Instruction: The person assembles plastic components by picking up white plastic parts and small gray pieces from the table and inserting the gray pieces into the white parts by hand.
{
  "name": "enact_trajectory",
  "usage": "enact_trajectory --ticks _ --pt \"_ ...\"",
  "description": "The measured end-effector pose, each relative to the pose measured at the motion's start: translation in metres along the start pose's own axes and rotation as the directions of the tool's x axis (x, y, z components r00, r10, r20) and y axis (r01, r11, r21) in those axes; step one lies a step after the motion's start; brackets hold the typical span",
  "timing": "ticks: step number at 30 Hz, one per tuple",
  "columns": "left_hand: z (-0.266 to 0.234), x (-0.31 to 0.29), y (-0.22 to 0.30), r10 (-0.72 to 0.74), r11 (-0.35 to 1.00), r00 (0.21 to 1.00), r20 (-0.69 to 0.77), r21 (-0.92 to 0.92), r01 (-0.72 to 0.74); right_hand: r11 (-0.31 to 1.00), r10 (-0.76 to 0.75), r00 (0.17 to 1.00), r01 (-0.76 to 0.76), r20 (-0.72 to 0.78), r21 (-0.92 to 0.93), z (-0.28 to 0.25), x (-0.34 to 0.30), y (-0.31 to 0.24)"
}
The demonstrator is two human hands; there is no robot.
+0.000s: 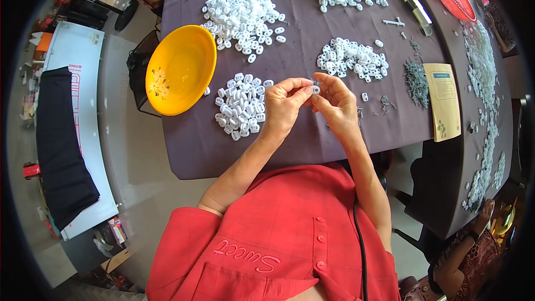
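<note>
Head view, mid-frame: pinching a white piece (316, 90) with left hand (282, 104) and right hand (339, 107), best done lightly, keeping it steady.

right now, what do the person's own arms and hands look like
The left hand and right hand are bare, with no gloves. The forearms are uncovered too; the left arm comes out of a short, loose red sleeve. A thin black cable runs down the red shirt beside the right arm.
</note>
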State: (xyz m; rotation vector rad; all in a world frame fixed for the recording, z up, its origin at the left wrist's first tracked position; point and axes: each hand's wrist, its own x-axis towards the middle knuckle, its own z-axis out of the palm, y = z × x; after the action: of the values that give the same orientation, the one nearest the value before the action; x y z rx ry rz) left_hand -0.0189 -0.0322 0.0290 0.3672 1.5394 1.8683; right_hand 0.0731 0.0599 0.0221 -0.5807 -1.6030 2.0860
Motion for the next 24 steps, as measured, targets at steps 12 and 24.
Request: enact_trajectory --ticks 12,24 --pt "-0.0022 0.0000 -0.0002 -0.029 0.997 0.998 0.052 -0.068 0.032 1.000 -0.005 1.000 0.005 -0.007 0.007 0.0001 0.0010 -0.0033" --pt "-0.0018 0.0051 0.0000 -0.054 0.997 0.998 0.040 -0.050 0.056 1.000 -0.006 0.999 0.005 -0.033 -0.024 -0.0007 0.0031 -0.0059"
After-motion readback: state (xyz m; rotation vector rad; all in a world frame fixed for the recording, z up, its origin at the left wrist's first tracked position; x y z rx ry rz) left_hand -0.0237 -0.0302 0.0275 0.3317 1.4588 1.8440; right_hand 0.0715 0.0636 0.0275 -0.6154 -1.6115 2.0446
